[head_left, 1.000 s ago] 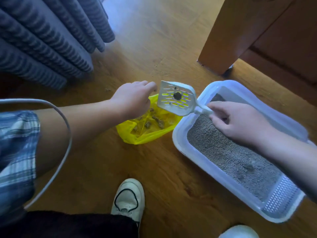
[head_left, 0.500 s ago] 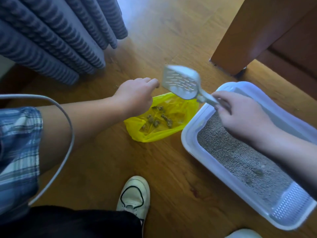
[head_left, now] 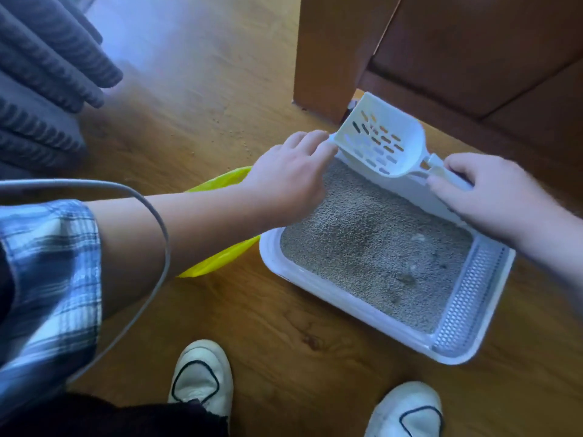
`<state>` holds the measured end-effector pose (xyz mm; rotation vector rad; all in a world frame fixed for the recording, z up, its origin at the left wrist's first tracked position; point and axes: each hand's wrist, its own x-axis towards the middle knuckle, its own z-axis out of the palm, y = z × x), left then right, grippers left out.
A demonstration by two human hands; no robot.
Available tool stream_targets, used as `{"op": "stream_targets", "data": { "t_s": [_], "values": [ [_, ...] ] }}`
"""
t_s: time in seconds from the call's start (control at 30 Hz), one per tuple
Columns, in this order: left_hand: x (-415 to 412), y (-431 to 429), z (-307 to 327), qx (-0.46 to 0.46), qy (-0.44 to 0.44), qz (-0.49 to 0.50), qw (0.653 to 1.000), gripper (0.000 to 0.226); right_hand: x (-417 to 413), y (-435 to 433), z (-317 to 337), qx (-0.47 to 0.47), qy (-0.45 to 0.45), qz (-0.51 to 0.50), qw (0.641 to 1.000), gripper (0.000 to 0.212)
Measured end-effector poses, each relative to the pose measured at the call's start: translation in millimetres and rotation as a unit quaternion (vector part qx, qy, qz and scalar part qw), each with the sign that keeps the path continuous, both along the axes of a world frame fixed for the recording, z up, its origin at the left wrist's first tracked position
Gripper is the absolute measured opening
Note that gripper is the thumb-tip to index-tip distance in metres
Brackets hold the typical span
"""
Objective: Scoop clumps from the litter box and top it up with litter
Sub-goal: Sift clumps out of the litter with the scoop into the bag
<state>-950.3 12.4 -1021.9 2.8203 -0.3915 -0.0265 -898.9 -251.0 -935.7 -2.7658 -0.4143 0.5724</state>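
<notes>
Litter box: few clumps remain near the grated end.
Scoop: empty, over far rim; right hand grips its handle.
Left hand: straight fingers on far corner.
Top-up: apparently not begun.

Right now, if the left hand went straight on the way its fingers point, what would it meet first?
The white scoop. The left hand points its fingers at the scoop's nearest corner, seemingly almost touching it, though depth is unclear.

Outstretched left grip, fingers straight; right grip pinches scoop.
</notes>
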Motion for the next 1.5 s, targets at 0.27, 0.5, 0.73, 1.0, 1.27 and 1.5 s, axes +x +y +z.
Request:
{"op": "stream_targets", "data": {
  "t_s": [0.27,0.5,0.73,1.0,1.27,1.5],
  "values": [
    [1,-32,-53,0.169,0.106,-0.117,0.973,0.050,-22,-64,-22,-0.299,0.136,0.068,0.942,0.039],
    [-2,-32,-38,0.164,0.014,-0.113,0.980,0.051,-20,-60,-55,-0.359,0.062,0.064,0.929,0.034],
    [-5,-34,-26,0.125,0.009,-0.114,0.985,0.042,-8,-44,-91,-0.319,0.075,0.058,0.943,0.037],
    [-6,-30,-29,0.033,0.125,-0.043,0.991,0.065,1,-13,-124,-0.224,0.050,0.064,0.971,0.035],
    [-7,-34,-24,0.055,0.044,-0.050,0.996,0.066,-5,-6,-142,-0.132,0.085,0.041,0.987,0.033],
    [-7,-35,-21,0.040,0.095,-0.026,0.994,0.062,-21,-35,-139,-0.090,0.077,0.032,0.992,0.029]
  ]
}}
